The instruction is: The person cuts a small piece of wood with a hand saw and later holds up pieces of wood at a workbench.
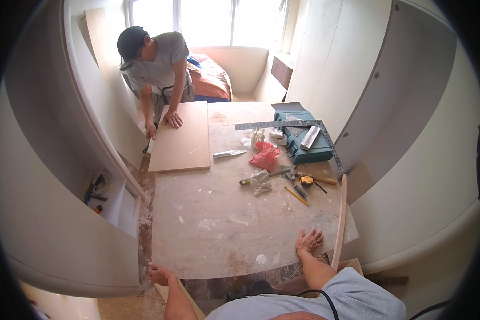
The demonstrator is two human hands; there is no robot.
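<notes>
Closest in, a grey shirt (357, 296) is seen; beyond, the right hand (308, 241) is laid on the table (213, 234), fingers spread, nothing grasped. Whether anything is gripped by the left hand (159, 273), by the near-left corner, cannot be told. The table should be braced steadily while the pale board (181, 144), far left, is pressed by a co-worker's hand (173, 119).

head view, down onto table (197, 242)

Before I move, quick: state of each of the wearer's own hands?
Left hand: fingers partly curled near the tabletop corner; grip can't be told.
Right hand: open, fingers spread on the tabletop, nothing visibly held.
</notes>
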